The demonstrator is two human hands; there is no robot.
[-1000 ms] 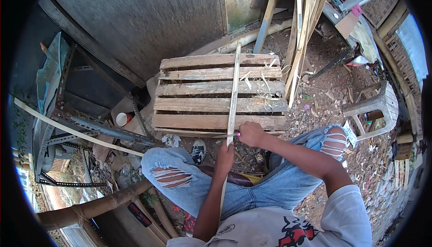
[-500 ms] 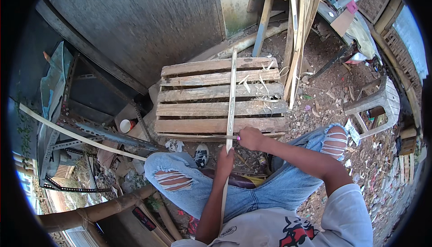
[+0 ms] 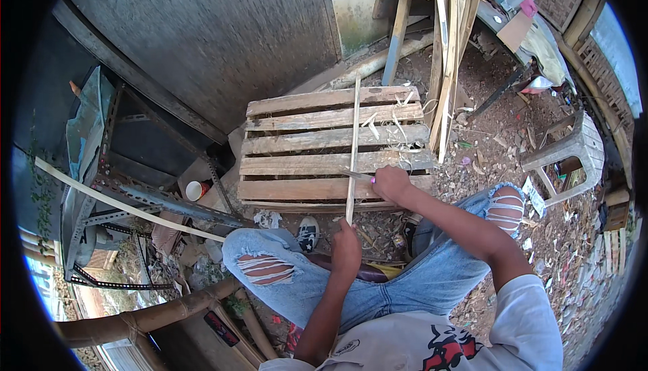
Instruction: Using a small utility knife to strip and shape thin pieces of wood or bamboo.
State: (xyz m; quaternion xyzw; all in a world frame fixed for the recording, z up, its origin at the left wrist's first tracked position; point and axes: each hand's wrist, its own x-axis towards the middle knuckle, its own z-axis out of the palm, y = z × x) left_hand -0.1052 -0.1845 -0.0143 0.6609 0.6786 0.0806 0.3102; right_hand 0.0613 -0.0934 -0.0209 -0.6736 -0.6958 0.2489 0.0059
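A long, thin bamboo strip [image 3: 355, 135] runs from my lap out over a low slatted wooden platform [image 3: 290, 189]. My left hand [image 3: 346, 246] is closed round its near part, just in front of the platform. In my right hand [image 3: 393, 185] is a knife [image 3: 356, 174], with a bit of pink showing at the handle. Its blade lies across the strip above the near slats. Most of the handle is hidden in my fist. Pale shavings [image 3: 373, 126] lie on the platform's right side.
Several long strips [image 3: 445, 67] lean upright at the back right. A worn plastic stool [image 3: 584, 148] stands on the littered ground at right. To the left are a metal angle frame [image 3: 169, 202], a paper cup [image 3: 194, 190] and another long strip [image 3: 121, 199] reaching toward my left knee.
My right hand has moved the knife away from me along the strip, farther from my left hand. The strip now shows a narrower side. The view has shifted slightly.
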